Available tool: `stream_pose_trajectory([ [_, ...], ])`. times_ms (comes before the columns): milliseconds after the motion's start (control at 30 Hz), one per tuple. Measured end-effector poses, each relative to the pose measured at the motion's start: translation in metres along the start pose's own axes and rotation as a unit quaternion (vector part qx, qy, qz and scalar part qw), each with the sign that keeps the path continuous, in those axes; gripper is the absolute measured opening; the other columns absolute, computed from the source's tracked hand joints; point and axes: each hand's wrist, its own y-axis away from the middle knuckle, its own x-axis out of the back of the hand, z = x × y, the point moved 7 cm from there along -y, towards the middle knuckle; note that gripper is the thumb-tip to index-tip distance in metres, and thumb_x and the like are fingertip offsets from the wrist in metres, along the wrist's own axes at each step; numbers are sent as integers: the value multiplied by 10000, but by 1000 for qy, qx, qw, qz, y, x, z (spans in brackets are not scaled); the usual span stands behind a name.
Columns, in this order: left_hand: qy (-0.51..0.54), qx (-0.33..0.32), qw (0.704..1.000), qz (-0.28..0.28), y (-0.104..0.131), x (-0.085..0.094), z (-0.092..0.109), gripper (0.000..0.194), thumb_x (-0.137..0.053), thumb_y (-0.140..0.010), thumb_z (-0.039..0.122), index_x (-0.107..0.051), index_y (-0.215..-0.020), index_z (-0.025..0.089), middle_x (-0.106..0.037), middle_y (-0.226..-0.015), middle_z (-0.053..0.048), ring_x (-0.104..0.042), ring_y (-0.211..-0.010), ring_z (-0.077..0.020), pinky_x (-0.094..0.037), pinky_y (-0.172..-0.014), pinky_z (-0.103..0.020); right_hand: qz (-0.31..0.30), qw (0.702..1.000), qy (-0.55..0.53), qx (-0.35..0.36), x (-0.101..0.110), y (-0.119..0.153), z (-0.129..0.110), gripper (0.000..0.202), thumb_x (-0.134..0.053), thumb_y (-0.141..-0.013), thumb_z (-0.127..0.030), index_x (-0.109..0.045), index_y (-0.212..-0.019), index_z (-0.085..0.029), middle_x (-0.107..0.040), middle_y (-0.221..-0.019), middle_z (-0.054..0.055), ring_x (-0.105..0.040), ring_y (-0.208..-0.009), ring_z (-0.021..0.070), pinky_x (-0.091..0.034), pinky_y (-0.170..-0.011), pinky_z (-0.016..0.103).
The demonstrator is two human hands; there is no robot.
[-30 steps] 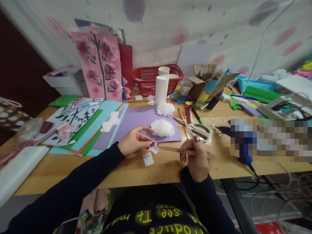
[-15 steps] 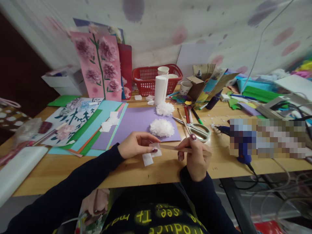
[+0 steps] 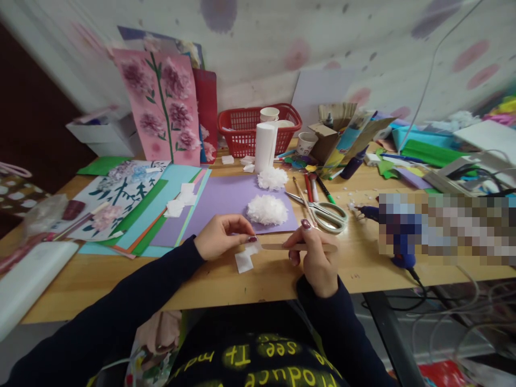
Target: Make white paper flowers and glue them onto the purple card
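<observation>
Pinching a small thin white paper piece [image 3: 253, 249] in the left hand [image 3: 220, 236], just in front of the flat purple paper sheet [image 3: 226, 193]. Gripping a flat tan stick [image 3: 274, 247] in the right hand [image 3: 318, 263], apart from the left. Noting a fluffy white paper ball [image 3: 267, 210] on that sheet, pale-handled metal scissors [image 3: 315, 207] along its right edge.

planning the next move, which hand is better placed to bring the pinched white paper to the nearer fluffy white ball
Probably the left hand: it pinches the white paper, close to the nearer fluffy white ball. The right hand is occupied, gripping a flat stick.
</observation>
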Motion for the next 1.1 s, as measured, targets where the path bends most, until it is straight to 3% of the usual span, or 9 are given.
stream_pose_trajectory([
  [100, -21, -34, 999, 1, 0, 0, 6, 242, -749, -699, 285, -628, -847, 138, -687, -835, -47, -636, -789, -150, -503, -796, -321, -6, 1000, 6, -6, -1, 0, 1, 489, -496, -888, -458, -651, -557, -134, -505, -370, -10, -444, -303, 79, -336, -324, 199],
  [233, 46, -31, 998, -22, 0, -6, 9, 325, -748, -690, 254, -575, -938, 135, -682, -843, -50, -641, -820, -152, -505, -786, -315, 17, 1000, -9, 18, 3, 1, -2, 500, -463, -911, -442, -654, -563, -138, -505, -378, -15, -452, -315, 76, -339, -341, 195],
  [467, 26, 1, 999, -31, 0, -9, 4, 364, -732, -696, 229, -538, -993, 144, -669, -803, -31, -644, -770, -147, -503, -707, -294, -105, 987, 103, 55, -15, 1, -6, 498, -439, -936, -431, -679, -606, -145, -534, -428, -8, -494, -373, 81, -376, -400, 195],
  [633, 5, 8, 1000, -25, -2, 4, 0, 367, -738, -679, 226, -542, -978, 140, -673, -788, -24, -649, -755, -147, -506, -739, -311, -157, 970, 164, 91, -22, 2, -10, 518, -393, -956, -397, -669, -594, -152, -518, -416, -12, -494, -372, 78, -358, -385, 181],
  [733, 21, 14, 999, -22, -2, 8, -1, 387, -742, -672, 218, -530, -986, 138, -676, -791, -22, -651, -737, -142, -509, -753, -313, -143, 973, 158, 90, -20, 2, -10, 513, -401, -953, -394, -662, -583, -153, -523, -419, -10, -490, -366, 77, -359, -382, 184],
  [933, -40, -42, 997, -43, -1, 1, 7, 392, -715, -704, 199, -528, -1043, 141, -695, -772, -31, -660, -795, -164, -509, -793, -338, -39, 996, 62, 51, -3, 2, -5, 480, -443, -940, -395, -667, -593, -149, -521, -410, -18, -473, -338, 76, -362, -379, 199],
  [1100, -51, -23, 993, -109, 6, -1, 2, 442, -681, -717, 132, -515, -1127, 149, -705, -781, -29, -680, -782, -164, -531, -781, -334, -72, 990, 90, 83, -7, 3, -12, 481, -424, -952, -364, -665, -593, -153, -522, -421, -20, -482, -358, 74, -370, -410, 204],
])
